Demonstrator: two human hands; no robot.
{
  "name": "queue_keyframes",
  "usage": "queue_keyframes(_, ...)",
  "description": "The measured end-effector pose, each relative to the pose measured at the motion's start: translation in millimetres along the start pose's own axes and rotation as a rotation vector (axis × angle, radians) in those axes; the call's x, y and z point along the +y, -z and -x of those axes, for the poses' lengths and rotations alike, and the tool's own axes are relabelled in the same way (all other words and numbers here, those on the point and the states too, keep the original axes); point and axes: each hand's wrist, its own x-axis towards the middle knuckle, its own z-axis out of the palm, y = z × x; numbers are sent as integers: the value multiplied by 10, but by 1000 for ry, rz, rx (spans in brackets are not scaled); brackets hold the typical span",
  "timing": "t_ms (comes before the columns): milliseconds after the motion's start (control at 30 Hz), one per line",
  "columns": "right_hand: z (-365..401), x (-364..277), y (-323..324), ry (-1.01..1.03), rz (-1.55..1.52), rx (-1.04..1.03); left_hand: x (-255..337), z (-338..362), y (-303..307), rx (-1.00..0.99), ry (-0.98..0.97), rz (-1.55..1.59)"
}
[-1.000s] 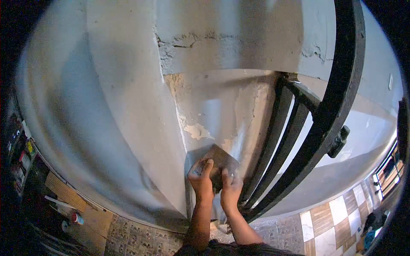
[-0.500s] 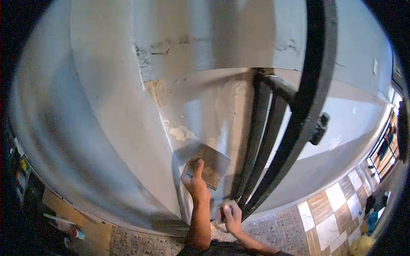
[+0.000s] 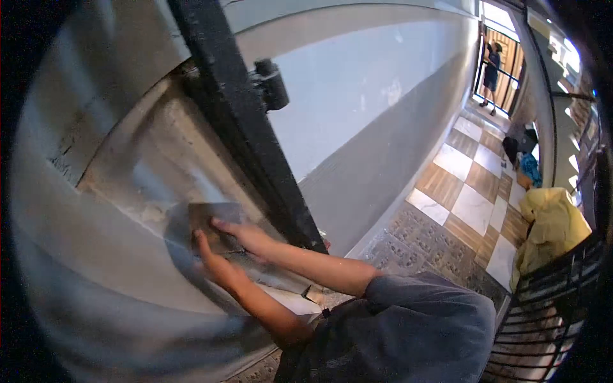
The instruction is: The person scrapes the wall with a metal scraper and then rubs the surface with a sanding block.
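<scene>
A flat square brown plate (image 3: 205, 214) lies close against the wall's rough recess, beside the black metal gate frame (image 3: 246, 121). My left hand (image 3: 217, 263) holds its lower left edge, thumb pointing up along its face. From the right, my right hand (image 3: 246, 237) grips the plate too, with the thumb on its face; the other fingers are mostly hidden. Patchy plaster (image 3: 150, 210) shows on the wall just left of the plate.
A hinge (image 3: 271, 84) juts from the gate frame. At right are a yellow cloth (image 3: 552, 220), a black metal grille (image 3: 549, 319) and a checkered tile floor (image 3: 469, 166). A person (image 3: 491, 73) stands at the far doorway.
The view has swung to the right, bringing the far doorway in. My right hand has moved up from below the plate and taken hold of it; my left hand still holds it.
</scene>
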Motion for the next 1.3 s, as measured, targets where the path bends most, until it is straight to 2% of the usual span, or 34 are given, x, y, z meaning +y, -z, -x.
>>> queue_keyframes(67,-86,51,23,-59,-123,-61,-62,-7,-21,42,32,-31)
queue_keyframes(100,-68,84,54,-122,-244,-137,-96,46,-18,91,-34,-100)
queue_keyframes(133,-35,118,89,-120,-244,-129,-110,106,-38,140,-102,-169)
queue_keyframes(167,-40,157,123,-126,-307,-99,-139,134,-78,143,-94,-173)
queue_keyframes(233,-81,256,171,-171,-376,-82,-181,177,-104,110,-202,-201)
queue_keyframes(300,-97,250,240,-170,48,64,-268,124,-46,117,-201,-241)
queue_keyframes(333,24,6,104,-287,98,171,-385,25,-23,114,-233,-251)
queue_keyframes(367,-367,604,474,-182,-9,107,-459,-68,0,134,-266,-263)
queue_keyframes(400,-62,-93,95,-299,178,261,-345,-56,-41,76,-302,-309)
queue_keyframes(433,-138,-40,139,-295,7,237,-248,-46,-104,8,-333,-358)
queue_keyframes(467,-281,140,316,-165,-20,159,-261,-77,-108,26,-261,-298)
queue_keyframes(500,-296,130,268,-43,5,170,-278,-91,-105,23,-193,-231)
queue_keyframes(533,-401,156,324,-116,-83,147,-319,-147,-112,7,-248,-217)
queue_keyframes(600,-455,142,319,-65,-163,0,-257,-198,-146,7,-336,-201)
queue_keyframes(667,-493,157,324,147,50,66,-135,-119,-205,-8,-246,-242)
queue_keyframes(700,-444,168,287,137,55,38,-109,-109,-196,17,-263,-236)
queue_keyframes(767,-330,115,124,230,48,148,-77,-150,-170,-46,-270,-149)
queue_keyframes(800,-351,113,134,197,12,54,-89,-175,-194,-42,-278,-156)
queue_keyframes(867,-307,7,94,100,-12,90,-92,-108,-248,-59,-398,-187)
queue_keyframes(933,-333,-20,38,141,-17,124,-76,-82,-292,-34,-329,-263)
queue_keyframes(1033,-380,63,157,126,-12,161,-118,-73,-291,-20,-404,-253)
queue_keyframes(1100,-420,105,193,116,-20,148,-79,-53,-285,43,-395,-448)
queue_keyframes(1167,-389,80,136,120,-7,150,-42,-54,-265,16,-447,-432)
queue_keyframes(1300,-289,157,73,223,20,161,-71,-69,-202,-17,-518,-429)
